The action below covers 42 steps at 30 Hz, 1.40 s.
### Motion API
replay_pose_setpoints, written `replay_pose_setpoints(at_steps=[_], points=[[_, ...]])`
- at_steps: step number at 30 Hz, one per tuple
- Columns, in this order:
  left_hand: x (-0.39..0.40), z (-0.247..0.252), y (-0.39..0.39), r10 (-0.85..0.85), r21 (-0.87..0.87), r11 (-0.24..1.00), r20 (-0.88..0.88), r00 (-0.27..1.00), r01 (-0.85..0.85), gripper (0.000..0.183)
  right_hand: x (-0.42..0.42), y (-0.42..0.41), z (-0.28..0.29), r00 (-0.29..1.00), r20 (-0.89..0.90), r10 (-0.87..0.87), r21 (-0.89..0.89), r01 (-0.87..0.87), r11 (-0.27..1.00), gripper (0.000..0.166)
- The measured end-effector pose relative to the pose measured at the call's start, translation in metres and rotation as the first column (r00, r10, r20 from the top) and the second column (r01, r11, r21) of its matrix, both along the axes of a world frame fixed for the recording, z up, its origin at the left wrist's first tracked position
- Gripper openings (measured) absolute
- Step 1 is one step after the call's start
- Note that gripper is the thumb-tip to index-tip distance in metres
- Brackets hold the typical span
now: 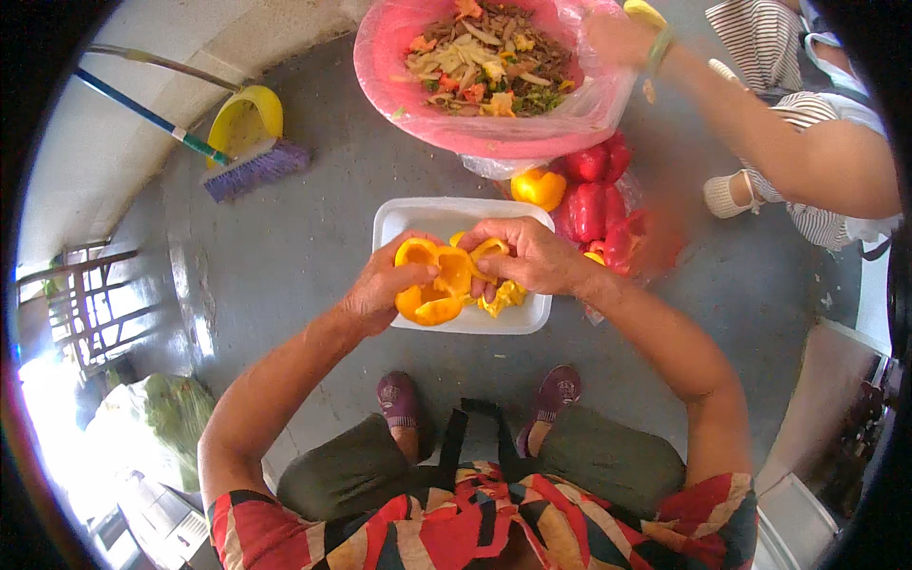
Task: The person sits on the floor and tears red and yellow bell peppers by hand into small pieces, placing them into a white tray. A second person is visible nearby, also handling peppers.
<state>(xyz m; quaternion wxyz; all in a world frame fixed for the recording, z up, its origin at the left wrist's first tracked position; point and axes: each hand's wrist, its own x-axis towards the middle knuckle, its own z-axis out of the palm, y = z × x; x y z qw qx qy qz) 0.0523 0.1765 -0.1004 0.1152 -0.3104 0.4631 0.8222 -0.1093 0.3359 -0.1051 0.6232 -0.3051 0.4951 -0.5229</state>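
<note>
My left hand [370,285] grips an opened, hollow yellow bell pepper [454,271], its thumb resting on the inner wall. Between the fingers of my right hand [538,256] is a curved strip of yellow pepper [490,246], close against the larger piece; whether the two are still joined I cannot tell. Both hands are over a white plastic tub [463,206] on the floor. Yellow pepper pieces [504,299] lie in it, partly covered by my hands.
Beyond the tub stands a pink basin [456,135] lined with clear plastic, holding vegetable scraps [491,64]. A co-worker's blurred arm [748,121] reaches over its right rim. Red bell peppers [595,210] and a whole yellow pepper [538,188] lie nearby. A broom [256,167] and yellow dustpan [267,110] stand left.
</note>
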Motion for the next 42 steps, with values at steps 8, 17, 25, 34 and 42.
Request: replay_pose_setpoints(at_steps=[8, 17, 25, 34, 42], points=[[0.023, -0.035, -0.014, 0.191, 0.351, 0.917, 0.032, 0.981, -0.19, 0.051, 0.015, 0.005, -0.009, 0.924, 0.362, -0.124, 0.035, 0.119, 0.992, 0.032], [0.02, -0.052, -0.006, -0.237, 0.031, 0.966, -0.277, 0.931, 0.255, 0.075, 0.057, -0.003, -0.053, 0.694, -0.433, -0.575, -0.169, 0.564, 0.808, 0.01], [0.014, -0.06, 0.006, -0.306, -0.153, 0.949, -0.235, 0.923, 0.275, 0.066, 0.077, -0.011, -0.059, 0.416, -0.705, -0.575, -0.236, 0.626, 0.743, 0.022], [0.011, -0.076, 0.007, -0.242, -0.243, 0.952, -0.234, 0.942, 0.185, 0.041, 0.065, -0.006, -0.044, 0.55, -0.701, -0.455, -0.153, 0.507, 0.849, 0.021], [0.013, -0.087, -0.001, -0.355, -0.333, 0.907, -0.274, 0.894, 0.258, 0.033, 0.036, 0.017, -0.066, 0.858, 0.367, -0.359, 0.222, 0.294, 0.93, 0.014]])
